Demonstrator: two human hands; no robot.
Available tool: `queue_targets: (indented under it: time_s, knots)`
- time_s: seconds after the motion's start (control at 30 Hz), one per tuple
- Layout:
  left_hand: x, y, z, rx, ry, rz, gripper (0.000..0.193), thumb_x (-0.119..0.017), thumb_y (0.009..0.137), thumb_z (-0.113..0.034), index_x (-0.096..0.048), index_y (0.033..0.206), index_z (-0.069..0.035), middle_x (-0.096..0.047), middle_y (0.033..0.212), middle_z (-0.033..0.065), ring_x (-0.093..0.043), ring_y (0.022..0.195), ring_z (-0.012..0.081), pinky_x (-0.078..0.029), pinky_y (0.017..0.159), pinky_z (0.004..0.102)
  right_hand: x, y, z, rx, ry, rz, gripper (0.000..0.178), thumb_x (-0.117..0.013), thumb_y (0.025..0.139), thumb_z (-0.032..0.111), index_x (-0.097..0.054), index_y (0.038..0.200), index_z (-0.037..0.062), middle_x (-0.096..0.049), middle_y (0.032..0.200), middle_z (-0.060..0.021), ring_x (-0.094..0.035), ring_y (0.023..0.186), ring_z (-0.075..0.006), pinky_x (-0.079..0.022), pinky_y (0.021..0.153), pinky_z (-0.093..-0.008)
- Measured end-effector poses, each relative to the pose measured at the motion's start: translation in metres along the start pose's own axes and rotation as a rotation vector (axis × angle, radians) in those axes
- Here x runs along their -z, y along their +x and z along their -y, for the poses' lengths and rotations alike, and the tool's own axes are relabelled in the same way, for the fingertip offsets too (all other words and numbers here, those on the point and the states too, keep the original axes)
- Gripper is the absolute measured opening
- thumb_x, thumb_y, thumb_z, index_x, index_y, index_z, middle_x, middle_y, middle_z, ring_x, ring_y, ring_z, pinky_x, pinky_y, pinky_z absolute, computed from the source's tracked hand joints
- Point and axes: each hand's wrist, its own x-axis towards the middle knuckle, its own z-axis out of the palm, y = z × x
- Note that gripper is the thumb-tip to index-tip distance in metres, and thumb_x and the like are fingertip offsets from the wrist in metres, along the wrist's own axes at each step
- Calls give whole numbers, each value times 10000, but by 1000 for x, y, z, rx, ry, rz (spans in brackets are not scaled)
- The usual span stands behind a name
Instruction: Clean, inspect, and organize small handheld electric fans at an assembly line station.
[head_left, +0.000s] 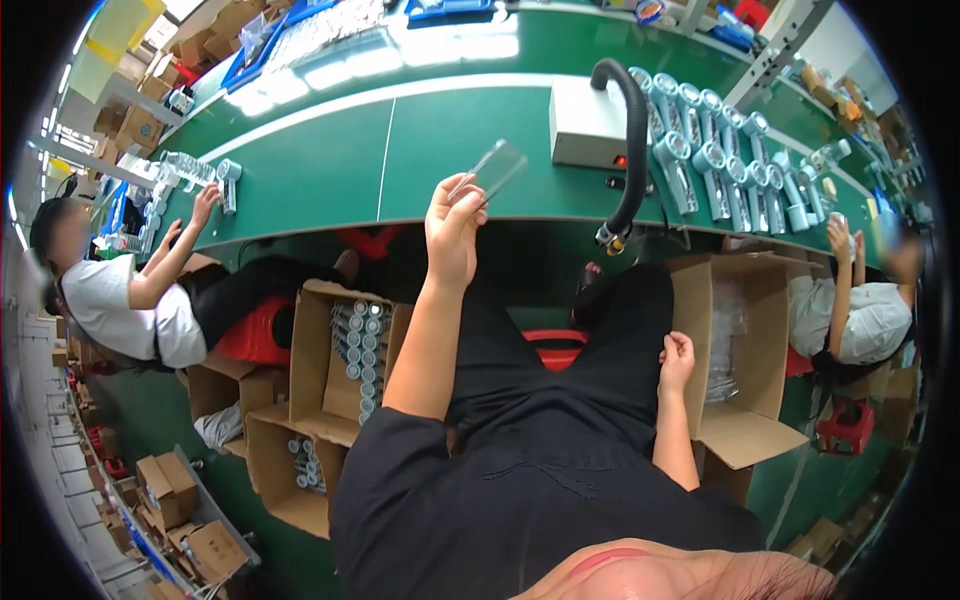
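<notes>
Left of white box (585,130), left hand (452,230) pinches one clear plastic piece (497,172) by near end. Best judged: light grip at edges, broad faces untouched. Right hand (677,362), bodyward and right of white box: fingers loosely curled, cannot tell whether anything inside. Counted: one black hose (638,130) arching beside white box; over ten pale-blue units (677,185) right of it; two co-workers (130,300), one either side.
</notes>
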Motion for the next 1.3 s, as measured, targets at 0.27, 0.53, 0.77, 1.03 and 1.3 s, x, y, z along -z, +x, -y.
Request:
queue_targets:
  time_s: [0.27, 0.53, 0.77, 1.03, 1.3]
  knots:
    - [-62, -70, -35, 89, -701, 134, 437, -573, 976, -323, -569, 1334, -74, -591, 1082, 66, -558, 872, 161, -438, 746, 266, -62, 37, 51, 120, 25, 240, 107, -628, 972, 80, -632, 1074, 46, -608, 855, -29, -512, 670, -88, -428, 620, -218]
    - [-92, -83, -35, 275, -948, 368, 533, -532, 995, -318, -476, 1473, -89, -545, 1011, 73, -528, 833, 147, -399, 663, 239, -77, 50, 50, 99, 45, 329, 101, -627, 973, 71, -632, 1071, 45, -612, 862, -20, -511, 677, -81, -426, 623, -214]
    - [-95, -79, -18, 438, -756, 473, 614, -479, 1012, -334, -323, 1558, -102, -584, 1084, 177, -540, 696, 168, -389, 553, 257, -78, 27, 92, 162, 127, 427, 181, -633, 968, 80, -622, 1145, 48, -619, 926, -30, -498, 685, -80, -417, 624, -205]
    - [-102, -86, -8, 759, -433, 624, 563, -433, 1028, -309, -315, 1531, -87, -581, 1245, 319, -570, 587, 214, -457, 505, 266, -107, -40, 239, 453, 538, 1221, 597, -717, 853, -3, -499, 1406, 37, -626, 1239, -111, -507, 718, -95, -457, 660, -208]
    - [-108, -99, -21, 332, -175, 457, 711, -665, 926, -353, -349, 1494, -66, -475, 1396, 316, -608, 760, 232, -520, 586, 276, -109, -47, 226, 771, 535, 1036, 600, -802, 763, -95, -529, 1284, 25, -619, 1244, -173, -615, 797, -143, -537, 702, -252]
